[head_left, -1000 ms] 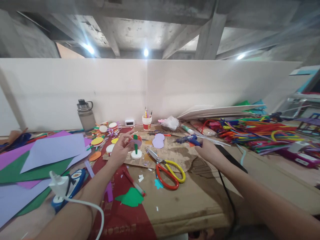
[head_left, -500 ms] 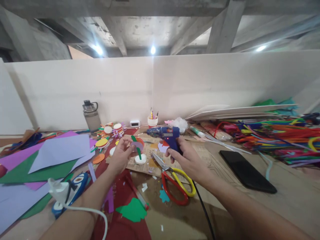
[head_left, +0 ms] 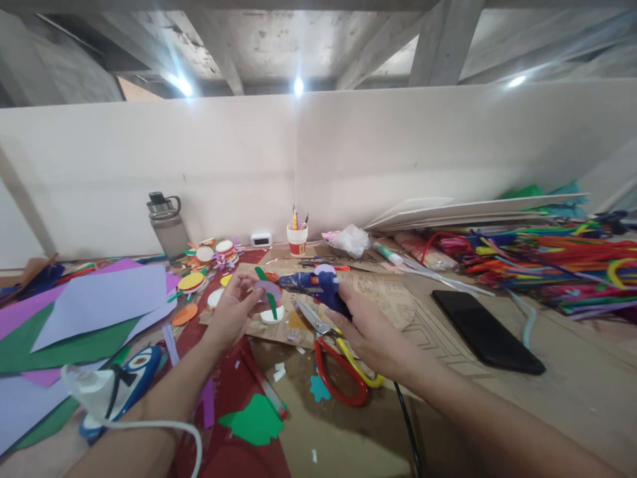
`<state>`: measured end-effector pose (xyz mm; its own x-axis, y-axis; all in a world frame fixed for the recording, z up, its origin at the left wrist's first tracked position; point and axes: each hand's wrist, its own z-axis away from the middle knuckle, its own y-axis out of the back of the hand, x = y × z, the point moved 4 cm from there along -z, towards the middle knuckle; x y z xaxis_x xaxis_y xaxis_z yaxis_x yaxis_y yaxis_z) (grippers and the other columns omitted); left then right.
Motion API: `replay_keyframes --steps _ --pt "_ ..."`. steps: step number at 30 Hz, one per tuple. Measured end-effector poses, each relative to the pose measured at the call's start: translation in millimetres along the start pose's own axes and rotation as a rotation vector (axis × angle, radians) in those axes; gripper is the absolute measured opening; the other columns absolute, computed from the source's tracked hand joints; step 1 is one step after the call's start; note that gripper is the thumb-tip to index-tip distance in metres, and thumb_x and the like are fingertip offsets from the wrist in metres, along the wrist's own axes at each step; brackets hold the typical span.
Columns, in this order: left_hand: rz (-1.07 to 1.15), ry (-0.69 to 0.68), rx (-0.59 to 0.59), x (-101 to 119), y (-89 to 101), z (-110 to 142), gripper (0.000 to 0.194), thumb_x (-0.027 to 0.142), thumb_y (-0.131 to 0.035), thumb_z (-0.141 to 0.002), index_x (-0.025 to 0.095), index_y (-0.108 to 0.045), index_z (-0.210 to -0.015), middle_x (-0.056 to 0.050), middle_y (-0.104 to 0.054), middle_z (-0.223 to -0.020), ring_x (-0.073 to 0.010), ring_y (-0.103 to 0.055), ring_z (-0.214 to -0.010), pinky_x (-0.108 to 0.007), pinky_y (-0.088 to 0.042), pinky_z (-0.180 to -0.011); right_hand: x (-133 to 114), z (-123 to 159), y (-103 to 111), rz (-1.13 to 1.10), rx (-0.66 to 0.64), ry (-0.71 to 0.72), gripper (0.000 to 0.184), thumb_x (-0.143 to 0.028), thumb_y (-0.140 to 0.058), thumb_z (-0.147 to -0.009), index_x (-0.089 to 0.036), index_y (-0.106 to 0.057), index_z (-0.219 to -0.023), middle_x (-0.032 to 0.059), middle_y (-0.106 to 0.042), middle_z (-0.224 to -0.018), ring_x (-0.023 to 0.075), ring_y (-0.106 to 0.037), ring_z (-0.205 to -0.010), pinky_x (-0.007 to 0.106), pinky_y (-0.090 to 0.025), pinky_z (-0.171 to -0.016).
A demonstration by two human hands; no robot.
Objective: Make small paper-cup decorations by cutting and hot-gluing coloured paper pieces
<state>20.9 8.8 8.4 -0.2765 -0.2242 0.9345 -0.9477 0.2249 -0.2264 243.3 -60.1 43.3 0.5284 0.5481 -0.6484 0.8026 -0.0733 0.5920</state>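
My left hand (head_left: 239,299) pinches a small purple paper disc (head_left: 263,290) with a green paper strip (head_left: 271,304) across it. My right hand (head_left: 365,325) is wrapped round the handle of a blue hot glue gun (head_left: 326,287). The gun's nozzle points left and is right beside the disc; whether it touches cannot be made out. Under the hands lies a white round piece (head_left: 273,315). Scissors (head_left: 343,365) with one red and one yellow handle rest below the gun.
Coloured paper sheets (head_left: 99,302) and a blue power strip (head_left: 132,385) lie left. At the back stand a bottle (head_left: 169,229) and a pen cup (head_left: 297,240). On the right are a black phone (head_left: 488,332) and a heap of pipe cleaners (head_left: 557,259). A black cord (head_left: 408,425) trails forward.
The glue gun has come left and slightly down, so its nozzle is now at the purple disc. My left hand keeps its hold. The whole view has shifted a little.
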Motion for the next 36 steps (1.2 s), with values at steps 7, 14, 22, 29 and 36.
replay_keyframes --steps 7,14,22,29,36 --pt "-0.009 -0.02 -0.018 -2.3 0.4 -2.8 0.026 0.027 -0.069 -0.076 0.024 -0.049 -0.092 0.004 -0.059 -0.084 -0.0144 -0.065 -0.079 -0.039 -0.058 -0.075 -0.5 -0.6 -5.8 0.037 -0.01 -0.063 0.029 -0.025 -0.045 -0.089 -0.023 -0.052 -0.117 0.0087 -0.064 -0.107 0.0239 -0.06 -0.093 0.039 -0.048 -0.081" --pt "0.002 0.01 -0.019 1.4 -1.4 -1.4 0.029 0.029 -0.07 -0.074 0.024 -0.047 -0.091 0.004 -0.061 -0.082 -0.0162 -0.067 -0.079 -0.04 -0.058 -0.074 6.1 -3.2 -5.1 -0.011 0.004 -0.05 0.032 -0.025 -0.048 -0.088 -0.025 -0.052 -0.12 0.0069 -0.064 -0.113 0.0223 -0.06 -0.1 0.036 -0.048 -0.084" --pt "-0.008 0.074 -0.04 0.0 2.6 -1.1 0.028 0.028 -0.074 -0.07 0.02 -0.051 -0.083 0.004 -0.06 -0.076 -0.0129 -0.065 -0.071 -0.034 -0.058 -0.07 14.6 -2.7 -6.0 -0.03 -0.01 -0.054 0.035 -0.027 -0.045 -0.091 -0.023 -0.047 -0.125 0.007 -0.06 -0.118 0.0216 -0.056 -0.106 0.037 -0.044 -0.091" --pt "-0.017 0.071 -0.051 -1.2 4.0 -1.7 0.025 0.027 -0.075 -0.069 0.019 -0.054 -0.081 0.004 -0.06 -0.074 -0.0105 -0.064 -0.067 -0.029 -0.057 -0.069 14.5 0.2 -5.7 0.029 -0.034 -0.062 0.032 -0.029 -0.045 -0.09 -0.024 -0.048 -0.122 0.0082 -0.061 -0.113 0.0249 -0.057 -0.102 0.04 -0.045 -0.087" --pt "-0.019 0.073 -0.081 -3.4 5.0 -1.5 0.025 0.025 -0.076 -0.069 0.019 -0.056 -0.081 0.003 -0.061 -0.074 -0.0105 -0.063 -0.068 -0.026 -0.056 -0.067 3.7 -2.8 -4.2 0.034 -0.046 -0.051 0.034 -0.023 -0.046 -0.088 -0.024 -0.05 -0.121 0.0068 -0.062 -0.11 0.0234 -0.057 -0.101 0.037 -0.045 -0.087"
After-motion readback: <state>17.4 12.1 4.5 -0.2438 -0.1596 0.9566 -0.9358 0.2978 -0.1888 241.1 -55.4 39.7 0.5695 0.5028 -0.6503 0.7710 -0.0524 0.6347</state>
